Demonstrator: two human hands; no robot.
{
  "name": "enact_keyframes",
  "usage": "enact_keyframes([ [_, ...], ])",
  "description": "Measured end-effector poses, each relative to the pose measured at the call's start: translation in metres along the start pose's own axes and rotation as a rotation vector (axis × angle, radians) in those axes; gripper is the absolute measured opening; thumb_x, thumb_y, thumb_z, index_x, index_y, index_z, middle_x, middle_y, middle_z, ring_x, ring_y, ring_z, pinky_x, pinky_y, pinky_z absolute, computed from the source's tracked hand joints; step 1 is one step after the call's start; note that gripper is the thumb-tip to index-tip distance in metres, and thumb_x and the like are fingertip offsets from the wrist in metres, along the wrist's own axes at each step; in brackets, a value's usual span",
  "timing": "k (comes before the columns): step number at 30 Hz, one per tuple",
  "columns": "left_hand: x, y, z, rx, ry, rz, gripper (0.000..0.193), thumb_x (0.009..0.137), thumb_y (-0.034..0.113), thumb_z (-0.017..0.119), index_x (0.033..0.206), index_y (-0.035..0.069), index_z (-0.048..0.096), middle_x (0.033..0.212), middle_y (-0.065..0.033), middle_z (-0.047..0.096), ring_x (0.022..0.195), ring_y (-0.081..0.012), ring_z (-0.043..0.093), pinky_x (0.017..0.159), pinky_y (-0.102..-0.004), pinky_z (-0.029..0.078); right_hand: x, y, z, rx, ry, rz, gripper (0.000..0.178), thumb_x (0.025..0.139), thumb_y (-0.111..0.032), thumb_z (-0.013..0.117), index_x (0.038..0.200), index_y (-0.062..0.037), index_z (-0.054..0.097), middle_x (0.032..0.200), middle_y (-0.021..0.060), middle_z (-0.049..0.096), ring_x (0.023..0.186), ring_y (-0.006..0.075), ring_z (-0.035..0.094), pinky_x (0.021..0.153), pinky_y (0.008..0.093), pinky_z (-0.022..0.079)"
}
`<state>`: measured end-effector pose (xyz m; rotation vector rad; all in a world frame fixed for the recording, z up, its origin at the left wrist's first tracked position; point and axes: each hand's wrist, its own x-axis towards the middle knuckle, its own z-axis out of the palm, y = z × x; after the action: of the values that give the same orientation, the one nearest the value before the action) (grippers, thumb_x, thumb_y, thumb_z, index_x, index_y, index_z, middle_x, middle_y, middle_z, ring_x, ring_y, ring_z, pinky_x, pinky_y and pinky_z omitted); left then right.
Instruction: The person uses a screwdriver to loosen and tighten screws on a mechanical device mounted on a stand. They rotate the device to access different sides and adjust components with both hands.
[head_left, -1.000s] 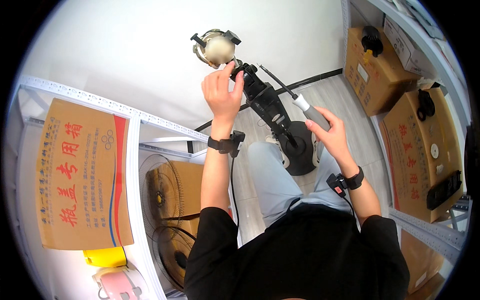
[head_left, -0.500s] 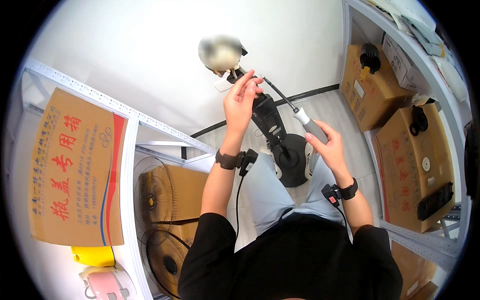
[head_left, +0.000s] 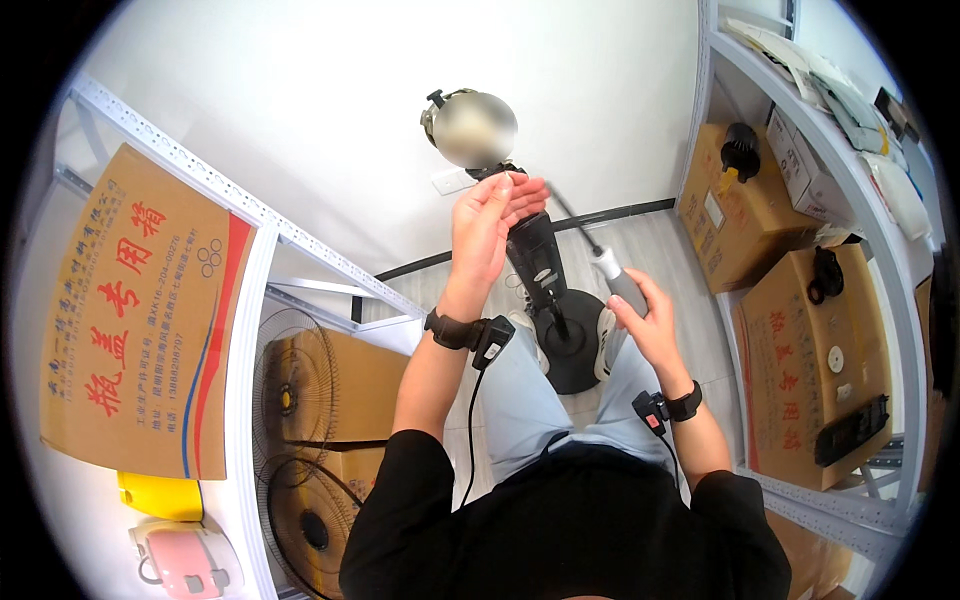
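Note:
A black stand fan stands on the floor between my legs, with its column (head_left: pixel 535 258) rising from a round base (head_left: pixel 572 352). Its motor head (head_left: pixel 470 126) is at the top and looks blurred. My left hand (head_left: pixel 490 225) is raised in front of the column. Its thumb and forefinger pinch at the fan's neck just under the motor head, and anything small between them cannot be made out. My right hand (head_left: pixel 648 322) holds a screwdriver (head_left: pixel 620 285) by its grey handle, the thin shaft slanting up toward my left fingers.
A white metal rack (head_left: pixel 250 300) on the left carries a large printed carton (head_left: pixel 130 320), with fan grilles (head_left: pixel 300 400) and boxes beneath. Another rack (head_left: pixel 860 200) on the right holds cartons (head_left: pixel 740 210) and black parts. A white wall is straight ahead.
My left hand has let go of its full grip on the column and risen to a fingertip pinch under the motor head. The right hand with the screwdriver has stayed roughly in place.

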<state>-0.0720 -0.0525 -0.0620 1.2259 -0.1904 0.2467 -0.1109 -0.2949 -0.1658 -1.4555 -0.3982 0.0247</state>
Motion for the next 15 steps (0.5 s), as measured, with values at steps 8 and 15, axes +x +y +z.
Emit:
enact_keyframes([
  [8,-0.007,-0.001,0.013,-0.115,-0.052,-0.052,0.032,0.103,0.017,0.05,0.122,-0.008,0.056,0.115,-0.0237,0.067,0.104,-0.0307,0.068,0.092,-0.0409,0.056,0.013,-0.016,0.005,0.017,0.02,-0.084,0.041,0.089,-0.012,0.071,0.125,-0.004,0.053,0.088,0.003,0.062,0.079,0.0073,0.058,0.071,0.0252,0.048],
  [15,-0.011,-0.013,0.021,0.0,-0.119,-0.085,0.034,0.102,0.017,0.052,0.124,-0.008,0.056,0.112,-0.0203,0.068,0.099,-0.026,0.069,0.09,-0.0376,0.056,0.008,-0.019,0.013,-0.051,0.107,-0.177,0.032,0.083,-0.006,0.072,0.105,-0.0054,0.05,0.085,0.0015,0.06,0.078,0.0081,0.055,0.071,0.0258,0.046],
])
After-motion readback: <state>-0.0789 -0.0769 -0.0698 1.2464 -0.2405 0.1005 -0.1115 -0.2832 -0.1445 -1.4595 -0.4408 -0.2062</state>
